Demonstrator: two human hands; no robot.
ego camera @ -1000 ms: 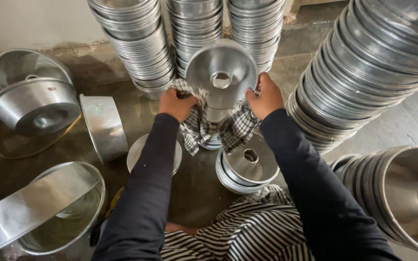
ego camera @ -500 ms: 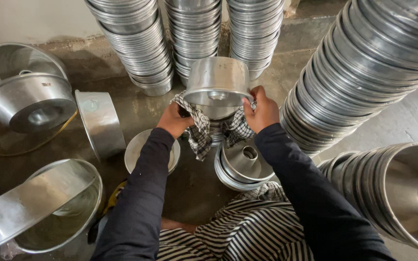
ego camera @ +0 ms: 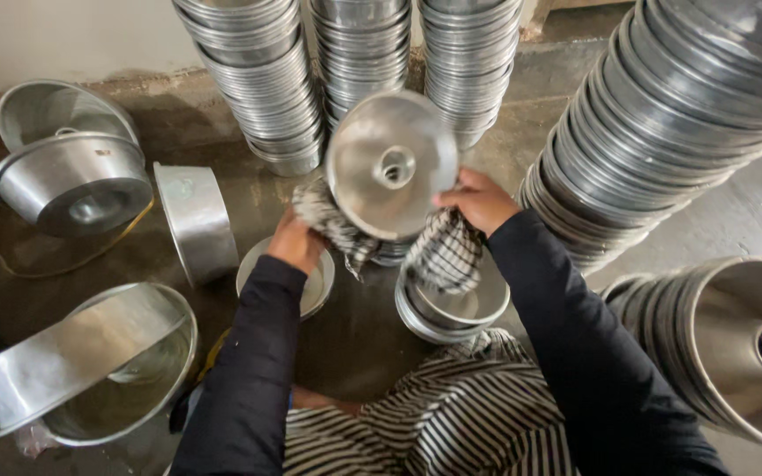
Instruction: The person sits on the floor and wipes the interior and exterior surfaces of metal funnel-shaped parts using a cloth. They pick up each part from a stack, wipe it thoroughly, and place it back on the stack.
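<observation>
The round aluminium tube pan (ego camera: 392, 164) is now tilting with its flat underside and centre hole facing the camera; 0.5 s ago its open mouth was pointing down and 1.0 s ago it was showing a similar face, so the person is turning it over and over inside the cloth, and my guess is the wiping is working round the whole surface, not finishing yet. The pan is hanging in the air between both hands, above the floor and in front of 3 tall pan stacks (ego camera: 359, 53). The checked cloth (ego camera: 438, 251) is draping under its lower edge. The left hand (ego camera: 296, 240) is closing on the cloth at the pan's lower left rim; the right hand (ego camera: 478, 199) is clamping cloth and rim together at the right edge, thumb on top. Directly under it a short pile of nested pans (ego camera: 451, 308) is sitting on the floor, with a shallow round lid-like piece (ego camera: 315, 286) just beside it. A leaning stack of pans (ego camera: 663, 115) is filling the right, loose pans (ego camera: 72, 185) are lying at left.
</observation>
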